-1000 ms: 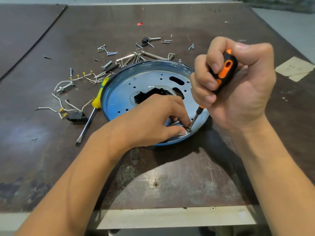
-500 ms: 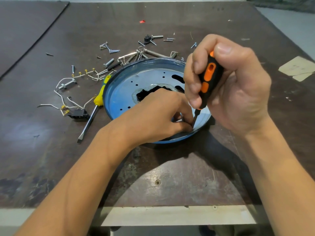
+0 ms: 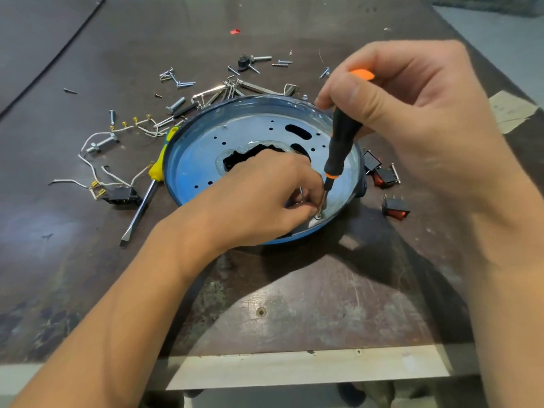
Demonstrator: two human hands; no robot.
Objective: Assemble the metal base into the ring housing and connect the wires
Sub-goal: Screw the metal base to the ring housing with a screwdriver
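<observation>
The blue ring housing lies in the middle of the table with the perforated metal base seated inside it. My left hand rests on the base's near right part and pinches a small screw by the rim. My right hand grips a black and orange screwdriver from above, nearly upright. Its tip sits on that screw at the near right rim. White wires with brass terminals lie loose to the left of the housing, joined to a black connector.
A yellow-handled flat screwdriver lies against the housing's left side. Several loose screws and bolts and metal clips are scattered behind it. Red rocker switches sit to the right. The table's front edge is near me.
My right hand raised the screwdriver from a slant to nearly upright and moved up its handle. The tip stayed at the screw under my left fingers. The red switches on the right came into view.
</observation>
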